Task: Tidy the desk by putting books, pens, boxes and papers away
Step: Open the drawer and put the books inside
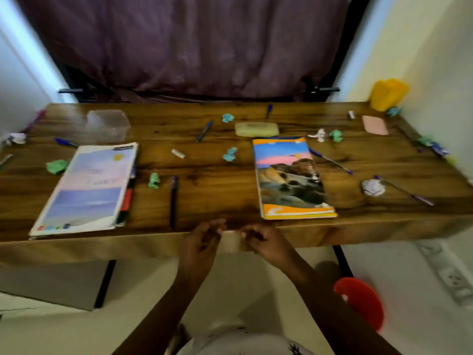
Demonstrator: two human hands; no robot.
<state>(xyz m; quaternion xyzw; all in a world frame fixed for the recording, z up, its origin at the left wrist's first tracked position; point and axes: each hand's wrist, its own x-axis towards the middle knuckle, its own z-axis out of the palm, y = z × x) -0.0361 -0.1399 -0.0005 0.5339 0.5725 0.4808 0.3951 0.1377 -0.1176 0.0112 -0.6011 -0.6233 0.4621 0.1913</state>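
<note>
A wooden desk (230, 196) carries two books: a pale purple one (87, 188) at the left and an orange-edged one with a picture cover (289, 178) right of centre. Several pens lie about, among them a black pen (174, 201) near the front edge and a blue pen (204, 131) further back. Several crumpled papers are scattered, such as a green one (56, 166) and a white one (373, 187). My left hand (204, 242) and my right hand (263, 239) hover close together at the desk's front edge, fingers loosely curled, holding nothing.
A clear plastic box (108, 125) stands back left, a flat yellowish case (256, 129) in the middle, a pink pad (375, 125) and a yellow bin (387, 94) back right. A red stool (361, 301) stands on the floor at the right. A curtain hangs behind.
</note>
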